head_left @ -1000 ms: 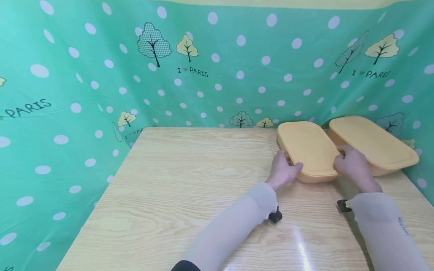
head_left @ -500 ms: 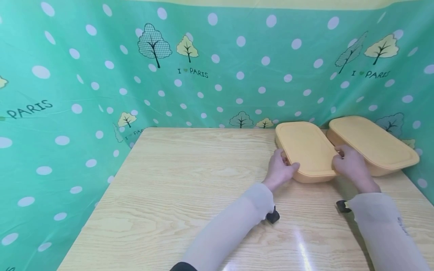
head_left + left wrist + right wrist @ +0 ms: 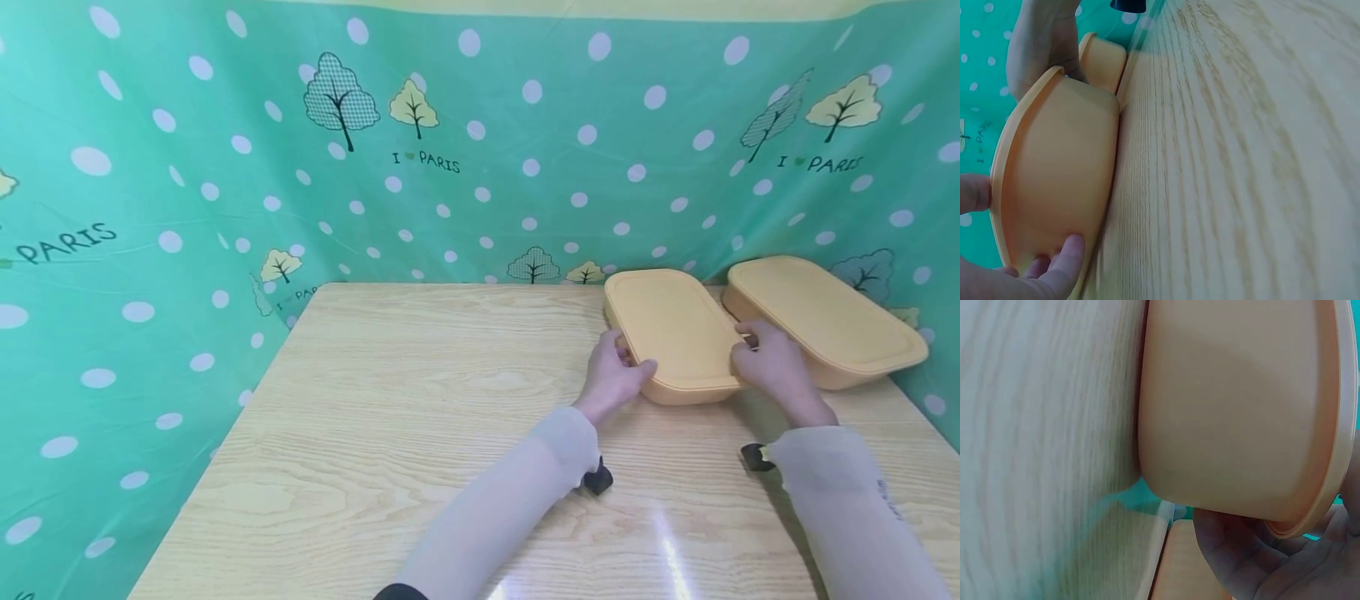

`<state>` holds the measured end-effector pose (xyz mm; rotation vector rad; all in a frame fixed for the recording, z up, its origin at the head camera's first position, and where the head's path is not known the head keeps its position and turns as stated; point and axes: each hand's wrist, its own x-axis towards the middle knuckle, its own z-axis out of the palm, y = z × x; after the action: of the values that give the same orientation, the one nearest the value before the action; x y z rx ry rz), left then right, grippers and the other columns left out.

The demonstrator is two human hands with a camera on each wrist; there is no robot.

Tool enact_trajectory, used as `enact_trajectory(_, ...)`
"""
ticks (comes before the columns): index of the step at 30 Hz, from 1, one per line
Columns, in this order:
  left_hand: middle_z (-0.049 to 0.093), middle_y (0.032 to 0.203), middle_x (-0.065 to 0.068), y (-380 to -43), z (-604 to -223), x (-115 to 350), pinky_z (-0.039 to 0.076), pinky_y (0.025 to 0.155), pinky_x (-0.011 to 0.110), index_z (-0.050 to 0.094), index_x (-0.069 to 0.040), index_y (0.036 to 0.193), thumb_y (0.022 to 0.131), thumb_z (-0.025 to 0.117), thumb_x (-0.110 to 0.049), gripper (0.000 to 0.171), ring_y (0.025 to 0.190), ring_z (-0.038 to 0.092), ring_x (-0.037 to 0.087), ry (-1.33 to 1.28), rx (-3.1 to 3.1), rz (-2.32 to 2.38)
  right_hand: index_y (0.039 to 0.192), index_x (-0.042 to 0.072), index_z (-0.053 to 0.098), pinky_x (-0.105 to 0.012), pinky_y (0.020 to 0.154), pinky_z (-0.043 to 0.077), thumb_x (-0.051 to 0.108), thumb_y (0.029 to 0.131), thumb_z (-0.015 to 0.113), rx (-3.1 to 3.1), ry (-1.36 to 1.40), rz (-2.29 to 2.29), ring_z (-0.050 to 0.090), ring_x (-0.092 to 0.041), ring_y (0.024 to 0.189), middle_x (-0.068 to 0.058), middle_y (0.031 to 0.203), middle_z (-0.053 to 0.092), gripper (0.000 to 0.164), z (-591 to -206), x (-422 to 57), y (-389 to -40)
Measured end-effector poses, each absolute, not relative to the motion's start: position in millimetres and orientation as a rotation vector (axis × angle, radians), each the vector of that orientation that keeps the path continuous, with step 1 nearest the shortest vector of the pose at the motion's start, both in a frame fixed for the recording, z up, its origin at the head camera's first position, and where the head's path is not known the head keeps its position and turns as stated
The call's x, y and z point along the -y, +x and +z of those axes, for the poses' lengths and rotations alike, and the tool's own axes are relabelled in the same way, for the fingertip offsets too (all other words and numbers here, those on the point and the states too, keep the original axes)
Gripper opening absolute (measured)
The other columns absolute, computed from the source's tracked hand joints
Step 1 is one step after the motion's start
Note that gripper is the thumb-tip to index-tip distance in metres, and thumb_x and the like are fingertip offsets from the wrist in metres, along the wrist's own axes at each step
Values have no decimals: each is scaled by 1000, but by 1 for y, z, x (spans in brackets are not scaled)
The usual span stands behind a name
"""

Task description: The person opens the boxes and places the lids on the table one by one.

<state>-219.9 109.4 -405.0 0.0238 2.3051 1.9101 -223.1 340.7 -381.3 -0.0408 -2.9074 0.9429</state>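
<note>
A peach-coloured lidded food container (image 3: pixel 678 333) sits toward the back right of the wooden table, lid on top. My left hand (image 3: pixel 613 375) grips its left side near the front, the thumb at the lid's rim and the fingers against the side wall. On the opposite side, my right hand (image 3: pixel 776 367) holds the right edge, its fingers partly hidden between the two containers. In the left wrist view the container's smooth wall (image 3: pixel 1063 156) rises close over the table. The right wrist view shows the right fingers (image 3: pixel 1229 550) curled at the wall beneath the rim.
A second, larger peach lidded container (image 3: pixel 828 317) stands at the right, just beyond my right hand. The wooden table (image 3: pixel 420 400) stretches to the left. A green polka-dot curtain (image 3: pixel 480 167) hangs behind the back edge and along the left side.
The smaller container has slid slightly left, both hands moving with it, and the gap to the larger container has widened a little. The larger container stays where it was.
</note>
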Motion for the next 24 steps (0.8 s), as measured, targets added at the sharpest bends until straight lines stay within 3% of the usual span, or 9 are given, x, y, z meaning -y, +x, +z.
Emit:
enact_trajectory(13,51,102,-1,-219,-405,-104,50,73,18,38,-10,140,82,74,-18,68,89,54,9,35,-2310,1910,134,-14,38,-46,72,46,11,90,39,2922,-48,934,50,-45,100,-35,116,49,51,-379,-336,-223)
enact_trajectory(24,53,101,-1,-219,-408,-101,50,74,18,39,-8,139,81,75,-17,68,91,55,11,68,-2331,1923,131,-15,39,-53,77,45,11,90,40,2915,-31,954,48,-46,103,-35,117,47,49,-379,-334,-223)
